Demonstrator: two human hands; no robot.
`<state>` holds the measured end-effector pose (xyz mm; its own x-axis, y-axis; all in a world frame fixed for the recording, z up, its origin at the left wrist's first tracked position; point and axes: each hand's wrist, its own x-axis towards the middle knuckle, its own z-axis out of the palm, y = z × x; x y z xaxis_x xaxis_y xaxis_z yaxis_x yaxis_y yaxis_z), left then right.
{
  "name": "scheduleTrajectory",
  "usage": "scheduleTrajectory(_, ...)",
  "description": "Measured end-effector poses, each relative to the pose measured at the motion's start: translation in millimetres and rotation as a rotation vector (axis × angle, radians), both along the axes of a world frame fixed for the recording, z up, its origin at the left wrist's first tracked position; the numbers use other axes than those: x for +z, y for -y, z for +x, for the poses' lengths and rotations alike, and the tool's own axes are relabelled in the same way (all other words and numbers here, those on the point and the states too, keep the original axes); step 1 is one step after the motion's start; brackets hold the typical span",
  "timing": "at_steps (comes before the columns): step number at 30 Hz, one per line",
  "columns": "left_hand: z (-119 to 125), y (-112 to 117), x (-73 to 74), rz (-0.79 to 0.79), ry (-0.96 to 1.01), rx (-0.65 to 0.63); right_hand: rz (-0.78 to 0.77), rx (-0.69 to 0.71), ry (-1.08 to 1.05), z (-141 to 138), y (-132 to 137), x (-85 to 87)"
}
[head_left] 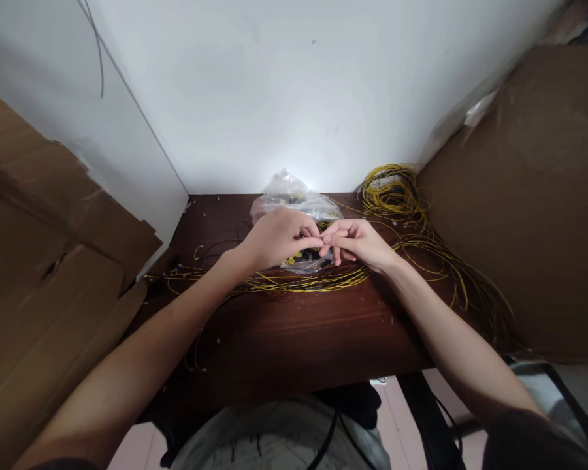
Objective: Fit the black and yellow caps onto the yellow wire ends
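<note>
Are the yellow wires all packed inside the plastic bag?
No, thin yellow wires lie spread across the dark brown wooden table, with a coil near the wall, outside the clear plastic bag.

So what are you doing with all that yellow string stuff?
The left hand and right hand meet fingertip to fingertip above a clear plastic bag on a dark wooden table, pinching something too small to make out. Thin yellow wires lie across the table, with a coiled bundle at the back right.

Cardboard (53, 261) and cardboard box (529, 196) flank the table (298, 333); its near half lies bare.
</note>
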<state>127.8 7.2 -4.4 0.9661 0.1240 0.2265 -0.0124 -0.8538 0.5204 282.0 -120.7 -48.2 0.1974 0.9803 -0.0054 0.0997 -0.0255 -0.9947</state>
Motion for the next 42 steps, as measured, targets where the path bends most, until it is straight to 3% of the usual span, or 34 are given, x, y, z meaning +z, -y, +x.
scheduleTrajectory(7,0.7,0.2,-1.2,-0.013,0.004,0.048,0.012,-0.006,0.01,-3.5,-0.7,1.1)
scheduleTrajectory(22,3.2,4.5,-6.7,0.197,0.156,0.051,0.092,0.087,-0.032,-4.5,0.4,1.0)
scheduleTrajectory(42,5.1,5.2,-14.7,0.173,0.206,0.13,0.114,-0.098,0.023,-9.0,-5.2,-6.4)
